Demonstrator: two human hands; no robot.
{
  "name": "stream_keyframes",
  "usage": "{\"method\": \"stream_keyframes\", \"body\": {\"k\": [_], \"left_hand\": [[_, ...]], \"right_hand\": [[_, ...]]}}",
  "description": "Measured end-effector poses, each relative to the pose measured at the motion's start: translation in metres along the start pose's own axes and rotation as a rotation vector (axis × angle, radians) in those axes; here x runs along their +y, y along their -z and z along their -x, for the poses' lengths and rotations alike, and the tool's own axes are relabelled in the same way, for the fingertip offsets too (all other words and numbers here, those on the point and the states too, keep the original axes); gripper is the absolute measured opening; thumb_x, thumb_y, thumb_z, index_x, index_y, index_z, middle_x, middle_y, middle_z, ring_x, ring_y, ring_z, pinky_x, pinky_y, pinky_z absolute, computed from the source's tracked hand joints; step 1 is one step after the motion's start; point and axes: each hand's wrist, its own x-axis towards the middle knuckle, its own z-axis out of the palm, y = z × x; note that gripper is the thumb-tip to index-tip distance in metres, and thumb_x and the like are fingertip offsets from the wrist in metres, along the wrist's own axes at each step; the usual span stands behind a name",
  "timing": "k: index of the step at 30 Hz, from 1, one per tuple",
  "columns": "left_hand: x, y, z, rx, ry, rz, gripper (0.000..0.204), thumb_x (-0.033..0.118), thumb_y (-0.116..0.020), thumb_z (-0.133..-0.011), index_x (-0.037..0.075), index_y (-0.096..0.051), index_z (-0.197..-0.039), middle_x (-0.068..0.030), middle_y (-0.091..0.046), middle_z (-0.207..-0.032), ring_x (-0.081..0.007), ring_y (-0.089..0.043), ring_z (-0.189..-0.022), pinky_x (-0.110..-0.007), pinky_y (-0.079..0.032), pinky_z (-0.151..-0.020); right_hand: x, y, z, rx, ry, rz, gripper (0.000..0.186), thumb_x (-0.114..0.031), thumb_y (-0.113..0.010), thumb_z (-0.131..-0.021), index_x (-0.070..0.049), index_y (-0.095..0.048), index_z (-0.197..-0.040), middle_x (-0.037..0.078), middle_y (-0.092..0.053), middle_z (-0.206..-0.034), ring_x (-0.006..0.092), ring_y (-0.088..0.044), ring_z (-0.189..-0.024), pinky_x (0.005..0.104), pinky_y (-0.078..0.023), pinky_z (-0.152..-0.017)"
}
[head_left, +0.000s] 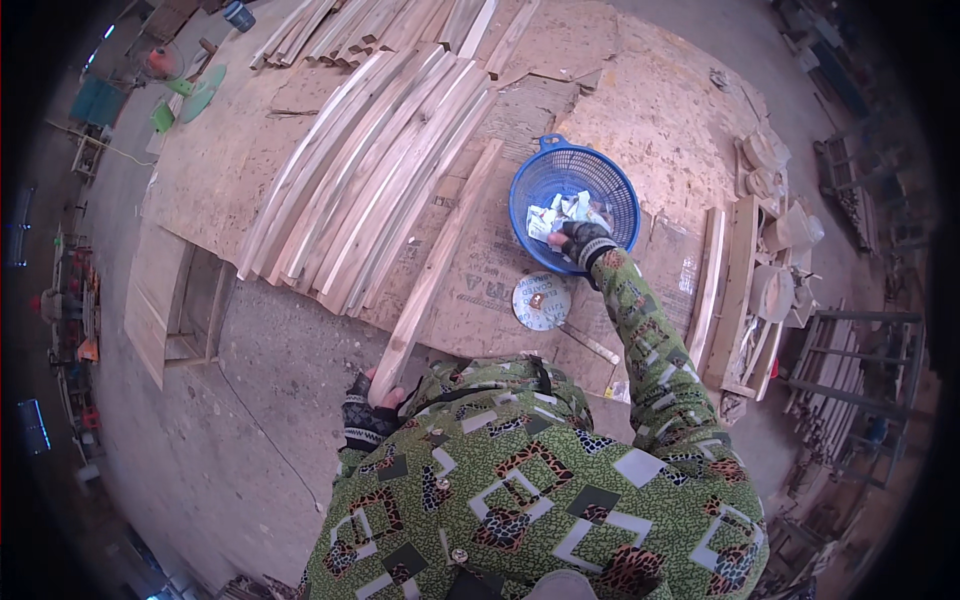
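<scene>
My left hand (372, 405), in a dark patterned fingerless glove, grips the near end of a long pale wooden plank (438, 260) that slants away across the work surface. My right hand (578, 241), gloved alike, reaches into a blue mesh plastic basket (610, 180) holding crumpled white scraps (562, 208); its fingers are curled among the scraps, and what they hold is hidden. Just below the basket lie a round pale printed disc (538, 300) and a short thin stick (592, 344).
Many planks (370, 175) lie side by side on the board-covered table (680, 130). A wooden trough (743, 290) with pale containers (770, 290) sits along the right. A green fan (200, 95) stands at upper left, an open wooden box (150, 310) at left, and metal racks (850, 370) at far right.
</scene>
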Motion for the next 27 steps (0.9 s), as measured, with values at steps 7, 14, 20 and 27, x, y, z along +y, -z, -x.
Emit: {"method": "stream_keyframes", "body": {"k": [7,14,20,27], "left_hand": [[-0.012,0.005,-0.005,-0.037,-0.072,-0.098,0.047,0.016,-0.073,-0.072,0.000,-0.052,-0.111,-0.0074,-0.060,-0.093,-0.0144,-0.057,-0.083,-0.028,-0.047,-0.074],[-0.017,0.003,-0.004,-0.049,-0.098,-0.058,0.050,0.018,-0.073,-0.071,0.000,-0.052,-0.113,-0.0083,-0.061,-0.095,-0.0154,-0.057,-0.086,-0.029,-0.047,-0.076],[0.002,0.006,-0.002,-0.060,-0.122,-0.116,0.048,0.022,-0.071,-0.072,0.000,-0.053,-0.111,-0.0112,-0.062,-0.093,-0.0177,-0.058,-0.086,-0.031,-0.047,-0.077],[0.005,0.009,-0.001,-0.038,-0.229,-0.130,0.045,0.024,-0.070,-0.072,0.002,-0.055,-0.108,-0.0096,-0.062,-0.091,-0.0167,-0.058,-0.082,-0.031,-0.047,-0.074]], "right_hand": [[-0.035,0.009,-0.040,0.115,-0.164,0.155,0.034,-0.027,-0.059,-0.077,-0.019,-0.058,-0.110,0.010,-0.059,-0.109,0.0274,-0.055,-0.105,0.0431,-0.040,-0.090],[-0.023,0.002,-0.052,0.113,-0.121,-0.025,0.024,-0.020,-0.067,-0.071,-0.010,-0.057,-0.090,0.011,-0.063,-0.090,0.0263,-0.061,-0.084,0.0375,-0.046,-0.076],[0.004,-0.016,-0.045,0.272,-0.140,-0.995,0.026,-0.004,-0.072,-0.070,-0.009,-0.051,-0.085,0.005,-0.060,-0.073,0.0186,-0.062,-0.069,0.0307,-0.051,-0.056],[-0.086,-0.013,0.040,0.015,-0.017,-1.353,0.009,-0.007,-0.058,-0.084,-0.006,-0.051,-0.090,0.008,-0.059,-0.073,0.0170,-0.059,-0.060,0.0284,-0.051,-0.051]]}}
